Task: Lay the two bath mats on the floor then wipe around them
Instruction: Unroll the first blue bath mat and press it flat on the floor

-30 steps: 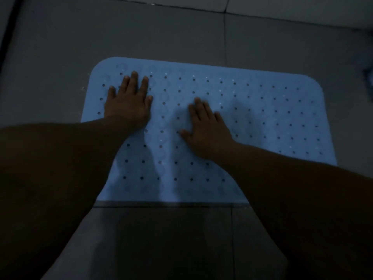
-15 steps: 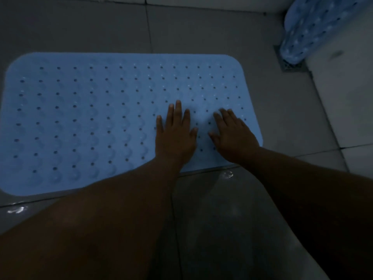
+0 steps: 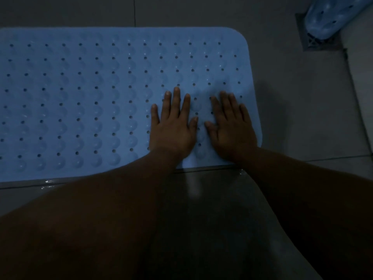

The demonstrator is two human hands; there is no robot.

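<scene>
Hands, left (image 3: 173,126) and right (image 3: 232,126), flat and holding nothing, pressed on blue mat (image 3: 80,98); wet floor (image 3: 201,199) underneath, so maybe a slip; second mat (image 3: 331,19) not yet laid.

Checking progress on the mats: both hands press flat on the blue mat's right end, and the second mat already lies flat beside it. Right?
Not quite. The head view shows the second mat still bunched up over the floor drain, not flat. Left hand and right hand do press flat on the blue mat.

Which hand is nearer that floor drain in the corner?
The right hand. It presses the bath mat near its right edge, toward the drain; the left hand lies beside it, farther away.
</scene>
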